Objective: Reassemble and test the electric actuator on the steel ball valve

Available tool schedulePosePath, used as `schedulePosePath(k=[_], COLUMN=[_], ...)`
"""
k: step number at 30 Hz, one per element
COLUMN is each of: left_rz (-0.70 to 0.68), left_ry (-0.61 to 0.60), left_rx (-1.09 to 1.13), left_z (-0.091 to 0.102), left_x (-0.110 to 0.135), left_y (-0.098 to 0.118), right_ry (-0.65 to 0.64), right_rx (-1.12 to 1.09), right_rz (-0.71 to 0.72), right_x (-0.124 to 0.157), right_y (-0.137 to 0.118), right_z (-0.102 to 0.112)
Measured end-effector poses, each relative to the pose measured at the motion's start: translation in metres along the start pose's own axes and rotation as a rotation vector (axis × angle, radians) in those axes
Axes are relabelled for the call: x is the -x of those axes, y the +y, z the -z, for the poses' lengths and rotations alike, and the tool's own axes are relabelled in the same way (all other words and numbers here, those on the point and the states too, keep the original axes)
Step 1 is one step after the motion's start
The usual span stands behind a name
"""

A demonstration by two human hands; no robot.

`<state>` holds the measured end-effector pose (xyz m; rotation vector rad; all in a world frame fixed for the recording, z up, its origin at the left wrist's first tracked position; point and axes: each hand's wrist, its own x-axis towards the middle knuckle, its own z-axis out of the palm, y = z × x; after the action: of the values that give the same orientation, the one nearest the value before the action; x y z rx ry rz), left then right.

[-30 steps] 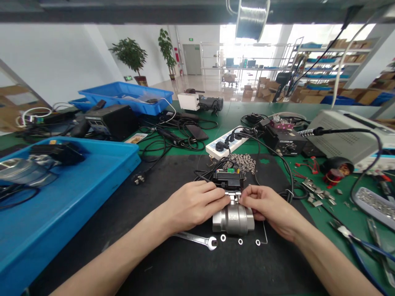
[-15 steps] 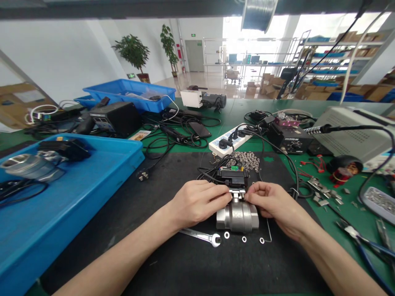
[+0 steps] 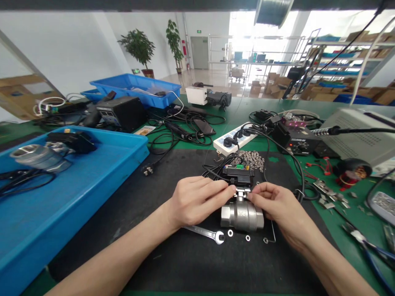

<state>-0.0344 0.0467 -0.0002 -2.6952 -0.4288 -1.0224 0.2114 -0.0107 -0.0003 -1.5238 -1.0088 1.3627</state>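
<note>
A black mat (image 3: 216,267) covers part of the green worktop (image 3: 243,110); beyond is a bright room with potted plants (image 3: 138,48). The steel valve (image 3: 242,223), cast with "304", lies on the mat. The left hand (image 3: 197,201) and right hand (image 3: 277,205) have fingertips at its top bracket (image 3: 243,192); whether either grips, I cannot tell.

The black mat (image 3: 185,267) gives passage up front; a wrench (image 3: 205,233) and three washers (image 3: 230,233) obstruct ground before the steel valve (image 3: 242,217).

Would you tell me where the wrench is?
In the head view, the wrench lies on the black mat, near the left hand, left of the washers.
</note>
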Motion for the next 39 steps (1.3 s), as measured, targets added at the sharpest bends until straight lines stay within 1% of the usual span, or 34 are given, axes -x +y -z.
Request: schedulePosePath(k=[1, 3, 5, 7, 9, 11, 13, 14, 16, 18, 19, 20, 22, 24, 25, 26, 27, 30, 32, 34, 39], left_rz=[0.044, 0.150, 0.294, 0.464, 0.635, 0.780, 0.865, 0.883, 0.888, 0.880, 0.867, 0.845, 0.774, 0.675, 0.634, 0.607, 0.596, 0.624, 0.632, 0.617, 0.567], left_ry=[0.021, 0.013, -0.045, -0.101, -0.129, -0.132, -0.093, -0.072, -0.074, -0.135, -0.158, -0.153, -0.061, 0.034, 0.041, 0.009, -0.051, -0.243, -0.303, -0.312, -0.251], left_rx=[-0.003, -0.016, -0.009, 0.035, 0.137, 0.293, 0.411, 0.427, 0.382, 0.349, 0.369, 0.403, 0.442, 0.399, 0.353, 0.306, 0.263, 0.189, 0.208, 0.237, 0.245], left_z=[-0.001, -0.006, -0.011, -0.010, -0.004, 0.006, 0.015, 0.018, 0.020, 0.017, 0.016, 0.014, 0.012, 0.009, 0.007, 0.005, 0.003, -0.006, -0.010, -0.013, -0.015], left_x=[0.002, 0.002, -0.001, -0.008, -0.017, -0.026, -0.031, -0.033, -0.033, -0.032, -0.031, -0.031, -0.029, -0.028, -0.027, -0.026, -0.026, -0.023, -0.022, -0.020, -0.018], left_y=[0.003, 0.012, 0.025, 0.039, 0.052, 0.061, 0.065, 0.066, 0.065, 0.065, 0.065, 0.067, 0.070, 0.073, 0.074, 0.074, 0.073, 0.071, 0.071, 0.071, 0.074], right_ry=[0.002, 0.008, 0.013, 0.019, 0.028, 0.028, 0.024, 0.022, 0.021, 0.021, 0.021, 0.022, 0.022, 0.016, 0.012, 0.007, 0.001, -0.012, -0.014, -0.016, 0.008], right_rx=[-0.005, -0.019, -0.038, -0.047, -0.051, -0.059, -0.073, -0.078, -0.086, -0.094, -0.096, -0.096, -0.094, -0.099, -0.105, -0.112, -0.120, -0.146, -0.155, -0.154, -0.124], right_rz=[-0.002, -0.010, -0.013, -0.009, -0.004, -0.004, -0.002, -0.001, 0.002, 0.001, 0.000, 0.002, 0.009, 0.009, 0.007, 0.003, -0.001, -0.011, -0.009, -0.008, -0.047], right_x=[0.000, -0.001, -0.001, -0.001, -0.001, 0.000, 0.001, 0.001, 0.001, 0.001, 0.001, 0.000, 0.000, 0.000, 0.000, 0.000, 0.001, 0.001, 0.001, 0.002, 0.001], right_y=[0.000, 0.001, 0.001, 0.002, 0.003, 0.003, 0.003, 0.003, 0.003, 0.002, 0.002, 0.002, 0.003, 0.004, 0.004, 0.005, 0.005, 0.006, 0.005, 0.004, 0.003], right_z=[0.000, 0.000, 0.000, -0.001, -0.001, -0.001, -0.001, -0.001, -0.001, -0.002, -0.002, -0.002, -0.002, -0.002, -0.001, -0.001, -0.001, 0.000, 0.000, 0.001, 0.000])
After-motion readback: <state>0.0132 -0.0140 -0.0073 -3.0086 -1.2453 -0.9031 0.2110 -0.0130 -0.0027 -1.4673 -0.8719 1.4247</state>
